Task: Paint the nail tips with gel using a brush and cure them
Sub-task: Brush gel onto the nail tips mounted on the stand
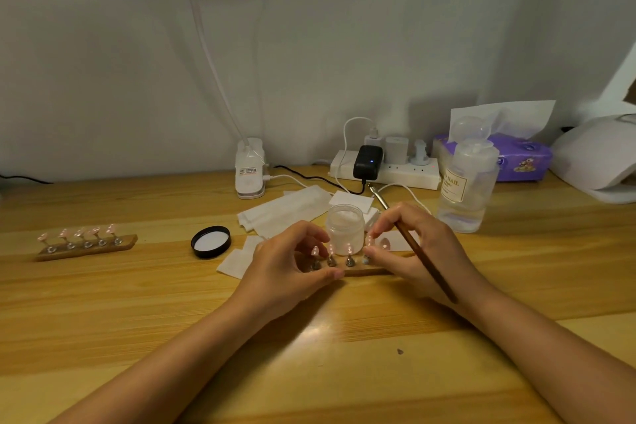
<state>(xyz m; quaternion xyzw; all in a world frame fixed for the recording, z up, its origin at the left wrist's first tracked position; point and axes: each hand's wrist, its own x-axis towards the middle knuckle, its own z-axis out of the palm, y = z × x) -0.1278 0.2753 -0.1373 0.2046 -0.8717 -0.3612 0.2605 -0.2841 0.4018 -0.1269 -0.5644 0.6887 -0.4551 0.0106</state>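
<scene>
Wooden surface (137, 303) carries everything seen. Between the hands, a wooden nail-tip stand (364, 271) lies flat, with pink nail tips (349, 248) raised on small metal holders. The left hand (289, 265) is curled around the stand's left end, thumb laid along the front edge and fingers arched over the tips. The right hand (418, 251) is curled at the stand's right end, its fingertips pinching at one holder, while a brown-handled brush (413, 244) is held across it, metal end pointing away toward the power strip (413, 174). Just behind the stand, touching distance from both hands, a frosted open jar (345, 229) is placed on white wipes (285, 210); its black lid (210, 242) lies to the left of the left hand. Farther left, well apart, a second stand (87, 248) with pink tips is seen. Beyond the right hand a clear bottle (468, 182) stands, and a white curing lamp (599, 158) sits at the far right.
</scene>
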